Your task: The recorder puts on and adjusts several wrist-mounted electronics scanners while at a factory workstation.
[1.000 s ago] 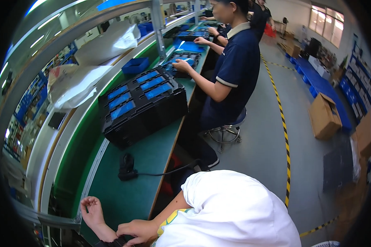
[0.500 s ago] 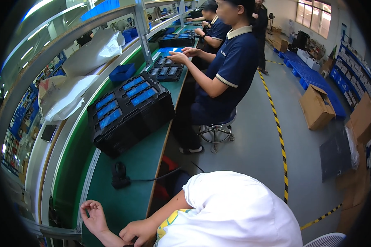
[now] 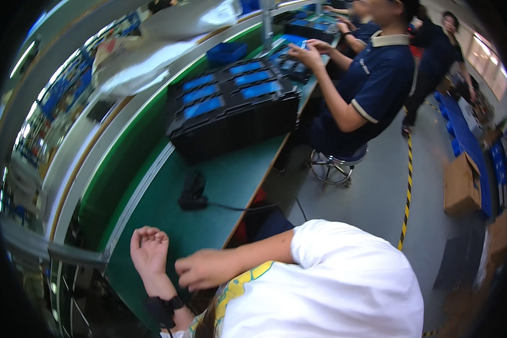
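Where the person's left forearm comes up beside a white shirt (image 3: 332, 281), a black wrist band (image 3: 176, 302) goes around the left wrist. It has a dark strap and a chunky, dull black box (image 3: 159, 311), and a thin dark cord shows below it. Just past it, the left hand (image 3: 149, 252) is palm up, with its fingers half bent and nothing in them. The right hand (image 3: 204, 269) is near the left wrist but not touching it. Its fingers curl in, and it is blurry, so one cannot tell if it holds something.

Farther up the green bench (image 3: 236, 177) lies a black gadget (image 3: 192, 192) with a black cord going off the edge. Past that sits a big black stack of trays (image 3: 236, 130) with six shiny blue pieces (image 3: 247, 78) on top. A blue bin (image 3: 226, 54) is behind it. Beyond, a co-worker (image 3: 374, 90) in dark blue sits on a round stool (image 3: 335, 167).
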